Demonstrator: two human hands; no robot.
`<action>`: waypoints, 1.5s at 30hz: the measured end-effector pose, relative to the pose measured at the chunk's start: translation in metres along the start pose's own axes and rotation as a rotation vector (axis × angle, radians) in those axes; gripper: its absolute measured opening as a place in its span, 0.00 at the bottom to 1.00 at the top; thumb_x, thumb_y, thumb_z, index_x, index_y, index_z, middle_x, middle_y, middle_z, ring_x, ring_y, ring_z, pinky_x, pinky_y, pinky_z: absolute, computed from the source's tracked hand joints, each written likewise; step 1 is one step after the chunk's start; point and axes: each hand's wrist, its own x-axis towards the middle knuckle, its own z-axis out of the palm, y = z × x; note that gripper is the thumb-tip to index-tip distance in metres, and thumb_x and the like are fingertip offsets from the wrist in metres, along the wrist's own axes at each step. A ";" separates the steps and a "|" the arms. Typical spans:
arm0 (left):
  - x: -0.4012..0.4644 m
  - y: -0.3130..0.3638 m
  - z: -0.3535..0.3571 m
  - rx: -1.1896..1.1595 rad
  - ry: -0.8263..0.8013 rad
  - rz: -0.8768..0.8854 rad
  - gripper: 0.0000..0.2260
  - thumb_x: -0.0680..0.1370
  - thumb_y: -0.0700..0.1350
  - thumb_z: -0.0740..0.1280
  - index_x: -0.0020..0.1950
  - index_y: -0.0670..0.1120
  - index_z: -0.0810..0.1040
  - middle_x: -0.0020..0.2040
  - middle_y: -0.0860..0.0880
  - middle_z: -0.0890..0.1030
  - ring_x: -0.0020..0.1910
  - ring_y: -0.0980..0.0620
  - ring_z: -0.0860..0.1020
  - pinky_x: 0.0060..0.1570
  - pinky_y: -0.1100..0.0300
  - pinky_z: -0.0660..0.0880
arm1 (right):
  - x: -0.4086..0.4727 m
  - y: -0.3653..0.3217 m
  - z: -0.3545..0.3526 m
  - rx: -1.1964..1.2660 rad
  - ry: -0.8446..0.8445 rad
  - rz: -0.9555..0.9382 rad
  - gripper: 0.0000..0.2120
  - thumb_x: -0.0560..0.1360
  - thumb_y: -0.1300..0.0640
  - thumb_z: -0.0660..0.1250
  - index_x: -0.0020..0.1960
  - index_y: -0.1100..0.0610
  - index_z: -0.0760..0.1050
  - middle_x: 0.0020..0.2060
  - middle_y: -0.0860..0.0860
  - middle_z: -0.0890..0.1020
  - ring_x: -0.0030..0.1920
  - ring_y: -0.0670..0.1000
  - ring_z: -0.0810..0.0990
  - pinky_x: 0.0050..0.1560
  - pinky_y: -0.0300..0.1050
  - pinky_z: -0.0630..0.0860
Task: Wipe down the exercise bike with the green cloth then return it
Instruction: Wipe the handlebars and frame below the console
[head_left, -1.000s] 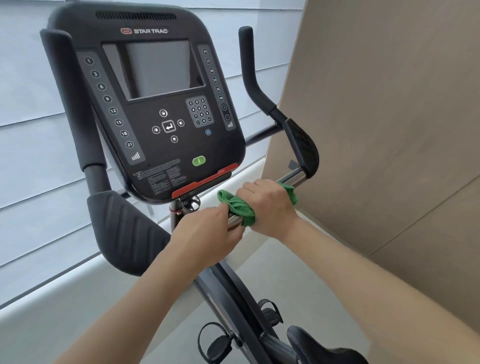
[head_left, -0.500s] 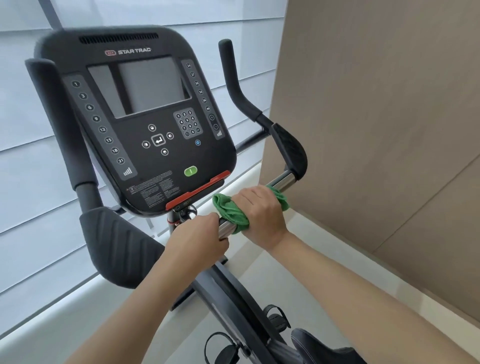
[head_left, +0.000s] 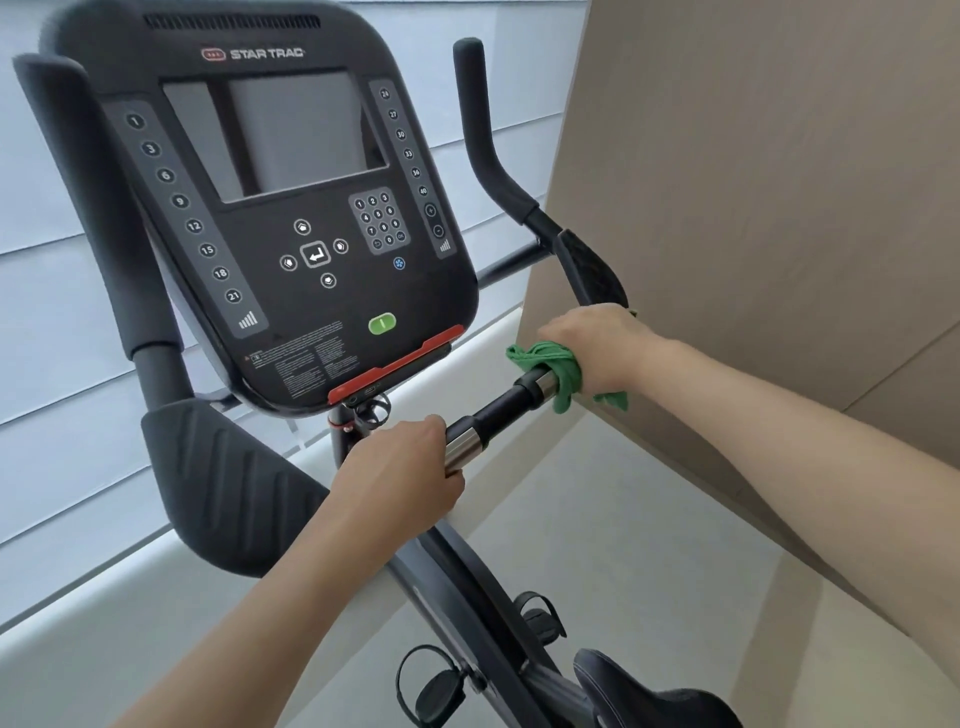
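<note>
1. Cloth (head_left: 563, 373): green, bunched around the right end of the handlebar (head_left: 501, 410), just below the right elbow pad (head_left: 592, 270).
2. Right hand (head_left: 597, 353): fingers curled over the cloth, clamping it onto the bar.
3. Left hand (head_left: 402, 467): wrapped around the bar's inner end, against a chrome sensor sleeve (head_left: 464, 448), directly below the console (head_left: 291, 208).
4. Bare black bar section: exposed between both hands.
5. Bike (head_left: 467, 582): frame, pedals and saddle (head_left: 654, 696) at bottom edge.
</note>
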 end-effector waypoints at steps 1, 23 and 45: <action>0.000 0.000 0.000 -0.001 0.003 0.002 0.07 0.77 0.53 0.65 0.49 0.51 0.71 0.38 0.52 0.77 0.34 0.51 0.77 0.34 0.54 0.78 | 0.004 0.000 -0.007 -0.026 -0.091 0.001 0.12 0.66 0.53 0.72 0.42 0.46 0.70 0.36 0.43 0.78 0.37 0.48 0.78 0.36 0.44 0.70; 0.000 0.001 0.003 0.004 0.056 0.025 0.09 0.77 0.53 0.66 0.50 0.50 0.71 0.39 0.52 0.75 0.35 0.50 0.77 0.32 0.57 0.73 | -0.014 -0.119 0.015 0.047 0.466 -0.068 0.07 0.69 0.54 0.73 0.43 0.54 0.76 0.37 0.50 0.80 0.36 0.55 0.77 0.41 0.47 0.70; -0.061 -0.029 -0.024 0.067 0.225 0.180 0.08 0.82 0.57 0.62 0.53 0.54 0.75 0.40 0.56 0.78 0.37 0.53 0.77 0.41 0.57 0.74 | -0.016 -0.133 -0.018 0.005 0.109 -0.063 0.20 0.61 0.53 0.78 0.45 0.48 0.69 0.42 0.45 0.79 0.42 0.53 0.77 0.45 0.48 0.66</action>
